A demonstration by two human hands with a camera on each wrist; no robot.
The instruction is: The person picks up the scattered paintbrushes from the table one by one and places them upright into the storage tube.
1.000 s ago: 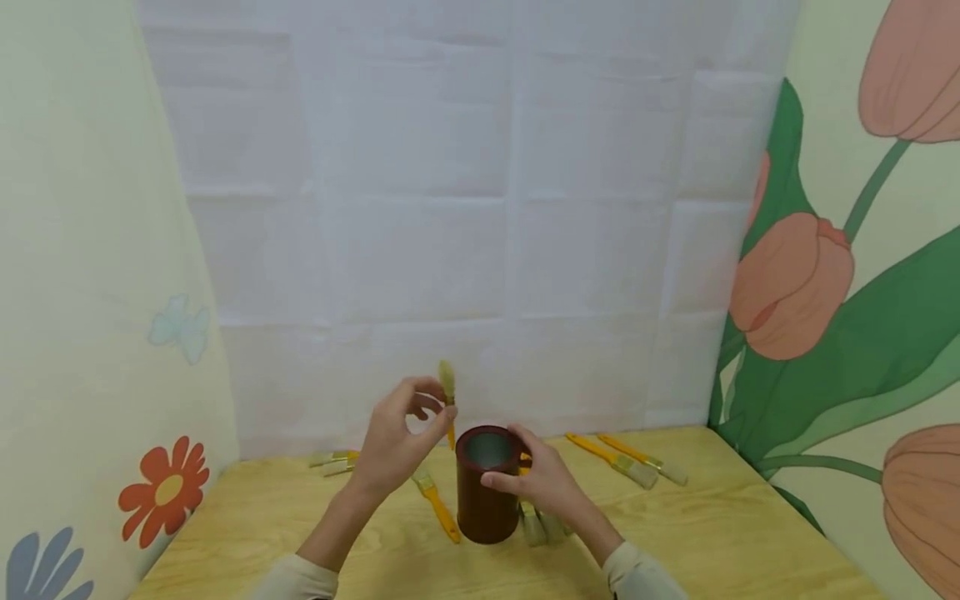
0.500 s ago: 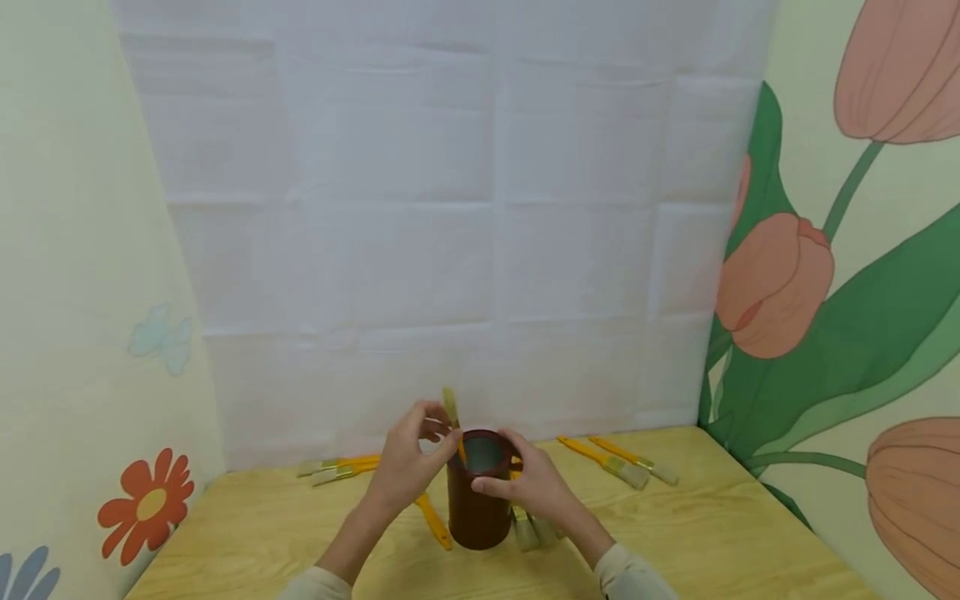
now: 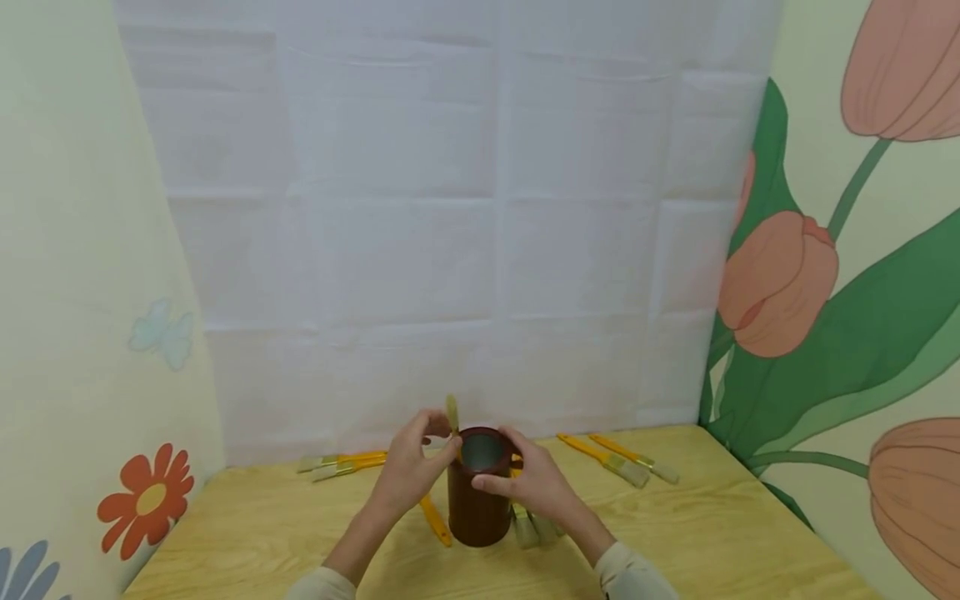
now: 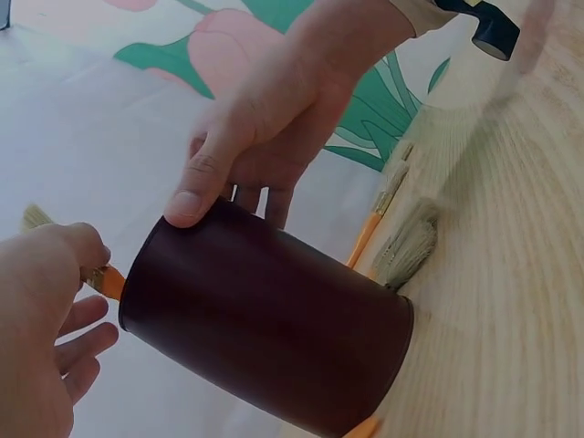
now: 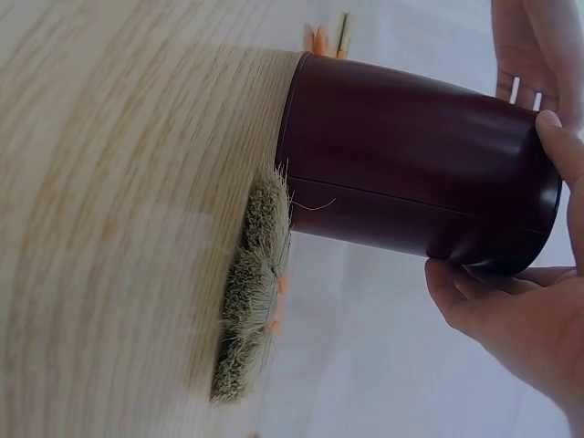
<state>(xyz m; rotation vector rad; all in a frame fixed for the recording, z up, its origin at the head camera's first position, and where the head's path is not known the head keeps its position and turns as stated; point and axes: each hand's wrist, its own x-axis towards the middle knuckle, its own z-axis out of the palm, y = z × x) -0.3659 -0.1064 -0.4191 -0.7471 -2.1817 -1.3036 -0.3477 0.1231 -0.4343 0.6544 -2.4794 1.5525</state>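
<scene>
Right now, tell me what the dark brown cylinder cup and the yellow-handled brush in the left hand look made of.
Dark brown cylinder cup: likely plastic, smooth with a soft sheen.
Yellow-handled brush: pale bristles; glossy orange-yellow handle, plastic or painted wood, unclear which.

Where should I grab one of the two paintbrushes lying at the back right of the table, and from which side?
Take the nearer of the two back-right brushes by its orange handle, coming down from above. It lies flat on the wooden table, so only the top and sides are free. The slim handle points back-left, well clear of the dark red cup and both hands, while the bristle end sits close beside the second brush.
</scene>
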